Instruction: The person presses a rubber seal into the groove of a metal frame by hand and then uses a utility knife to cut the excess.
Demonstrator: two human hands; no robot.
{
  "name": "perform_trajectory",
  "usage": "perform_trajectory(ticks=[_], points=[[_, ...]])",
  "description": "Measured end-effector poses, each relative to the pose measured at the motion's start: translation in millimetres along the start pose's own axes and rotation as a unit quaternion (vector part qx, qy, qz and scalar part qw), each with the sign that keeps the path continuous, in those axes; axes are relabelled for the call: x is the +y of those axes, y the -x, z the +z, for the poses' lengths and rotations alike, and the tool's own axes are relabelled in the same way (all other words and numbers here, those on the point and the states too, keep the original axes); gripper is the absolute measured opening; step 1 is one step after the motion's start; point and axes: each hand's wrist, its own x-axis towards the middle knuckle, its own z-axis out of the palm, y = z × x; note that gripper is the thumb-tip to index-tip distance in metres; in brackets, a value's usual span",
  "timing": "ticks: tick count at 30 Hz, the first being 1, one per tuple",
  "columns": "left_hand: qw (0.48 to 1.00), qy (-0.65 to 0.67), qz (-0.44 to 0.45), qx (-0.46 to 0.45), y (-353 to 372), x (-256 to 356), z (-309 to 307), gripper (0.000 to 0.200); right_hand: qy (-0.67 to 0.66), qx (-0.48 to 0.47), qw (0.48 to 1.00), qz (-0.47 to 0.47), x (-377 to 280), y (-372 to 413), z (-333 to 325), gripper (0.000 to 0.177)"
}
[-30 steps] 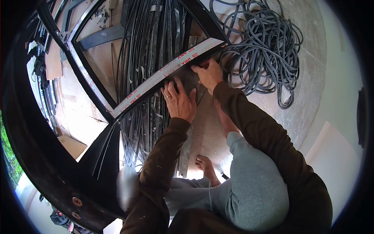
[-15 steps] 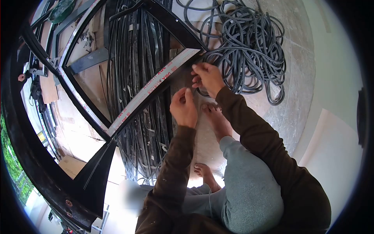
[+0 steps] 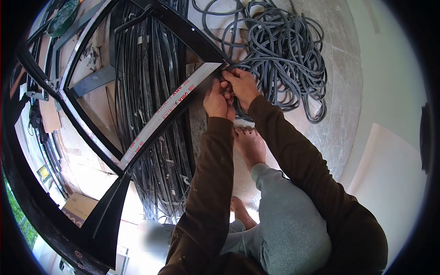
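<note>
A black metal frame (image 3: 181, 30) lies at an angle, and a white protective film with red print (image 3: 167, 106) covers one of its bars. At that bar's upper right corner, my right hand (image 3: 243, 87) is closed, its thumb and fingertips pinching a dark rubber strip against the edge. Just below and touching it, my left hand (image 3: 220, 101) has its fingers curled in beside the bar; what they hold is hidden. Strands of the same kind run from a loose heap of dark rubber strip (image 3: 286, 55) toward both hands.
Long black profiles and strips (image 3: 151, 64) lie bundled under the frame. My bare foot (image 3: 251, 145) stands on the floor close below my hands. A cardboard box (image 3: 79, 208) is at lower left, and a green bowl-like object (image 3: 63, 19) at upper left. A pale wall (image 3: 389, 91) borders the right.
Both hands have moved up to the frame's corner and come together, the left one rising most. The right fingertips now press at the edge. The whole view has shifted slightly.
</note>
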Motion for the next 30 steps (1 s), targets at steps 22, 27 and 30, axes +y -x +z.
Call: perform_trajectory(ticks=[22,27,30], points=[[0.998,0.000,-0.052,-0.036,-11.4,-8.7,17.5,0.020,0.030,-0.018,0.999,-0.009,-13.2,-10.5,-24.6,0.019],[1.000,-0.014,-0.016,-0.014,-9.8,-7.5,22.2,0.019,0.036,0.035,0.998,-0.031,-3.9,-17.9,-14.9,0.018],[0.999,-0.032,-0.008,-0.007,-14.7,-8.8,20.6,0.019,-0.010,0.034,0.999,-0.026,-5.1,-15.4,-14.2,0.019]])
